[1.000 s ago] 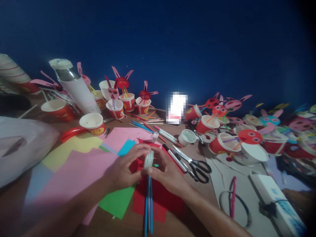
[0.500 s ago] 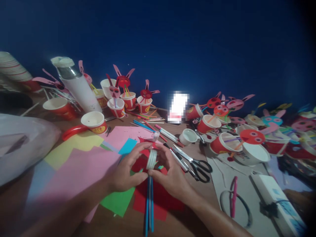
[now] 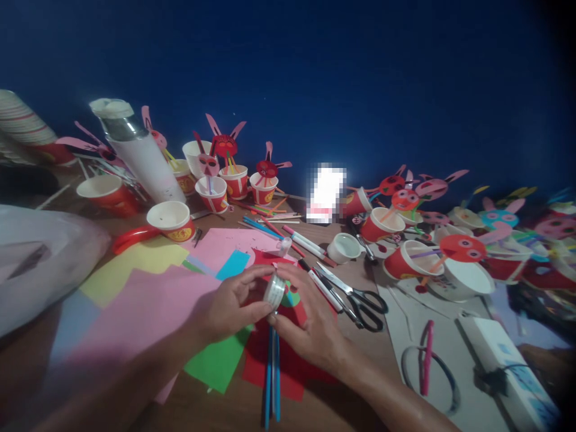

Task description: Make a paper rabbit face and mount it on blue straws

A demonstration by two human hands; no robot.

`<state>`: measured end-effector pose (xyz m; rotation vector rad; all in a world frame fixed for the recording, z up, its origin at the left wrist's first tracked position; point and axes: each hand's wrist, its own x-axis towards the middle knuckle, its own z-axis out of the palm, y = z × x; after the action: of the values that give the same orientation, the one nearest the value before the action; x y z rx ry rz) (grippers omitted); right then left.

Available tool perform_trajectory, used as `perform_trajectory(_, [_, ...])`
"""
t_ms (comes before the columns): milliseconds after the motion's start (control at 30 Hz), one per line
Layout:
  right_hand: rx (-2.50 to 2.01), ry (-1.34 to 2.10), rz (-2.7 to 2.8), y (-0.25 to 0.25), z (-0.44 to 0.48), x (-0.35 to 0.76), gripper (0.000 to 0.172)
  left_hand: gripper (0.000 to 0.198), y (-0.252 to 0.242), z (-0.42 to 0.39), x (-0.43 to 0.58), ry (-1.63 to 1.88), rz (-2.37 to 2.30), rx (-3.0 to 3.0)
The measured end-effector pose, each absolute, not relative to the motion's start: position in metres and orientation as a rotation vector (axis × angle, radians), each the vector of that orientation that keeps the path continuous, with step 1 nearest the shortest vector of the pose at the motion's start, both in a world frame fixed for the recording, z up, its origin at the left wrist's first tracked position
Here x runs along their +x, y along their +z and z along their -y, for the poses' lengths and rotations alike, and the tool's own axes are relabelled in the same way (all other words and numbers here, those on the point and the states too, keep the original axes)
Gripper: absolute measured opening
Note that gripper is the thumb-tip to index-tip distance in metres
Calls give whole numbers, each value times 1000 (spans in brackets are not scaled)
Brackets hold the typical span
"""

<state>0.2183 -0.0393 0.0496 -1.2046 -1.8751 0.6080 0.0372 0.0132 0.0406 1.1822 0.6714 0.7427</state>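
A roll of clear tape (image 3: 274,293) is held up on edge in front of me. My left hand (image 3: 236,306) is closed on it, thumb at the near side and fingers over the top. The curved fingers of my right hand (image 3: 312,327) reach around the other side, with the thumb low by the roll's near edge. Below the roll, blue sticks (image 3: 272,378) lie pointing towards me. Red paper (image 3: 288,366) and green paper (image 3: 220,363) lie under the hands. A round paper piece with green and red (image 3: 292,295) shows partly behind my right fingers.
Black-handled scissors (image 3: 369,307) and markers (image 3: 321,282) lie to the right, near a small white cup (image 3: 344,247). Paper cups (image 3: 211,195) with rabbit-like paper heads line the back. A white flask (image 3: 144,162) leans at left. A power strip (image 3: 506,366) lies at right.
The tape roll has tilted and turned between my hands. My left thumb has moved up onto its near face, and my right thumb has dropped a little lower.
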Motion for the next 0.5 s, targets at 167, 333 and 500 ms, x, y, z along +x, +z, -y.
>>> perform_trajectory(167, [-1158, 551, 1875, 57, 39, 224, 47, 51, 45, -12, 34, 794, -753, 1375])
perform_trajectory(333, [-1120, 436, 1863, 59, 39, 224, 40, 55, 39, -11, 29, 768, -800, 1527])
perform_trajectory(500, [-1058, 367, 1848, 60, 38, 223, 36, 58, 37, -10, 26, 742, -870, 1670])
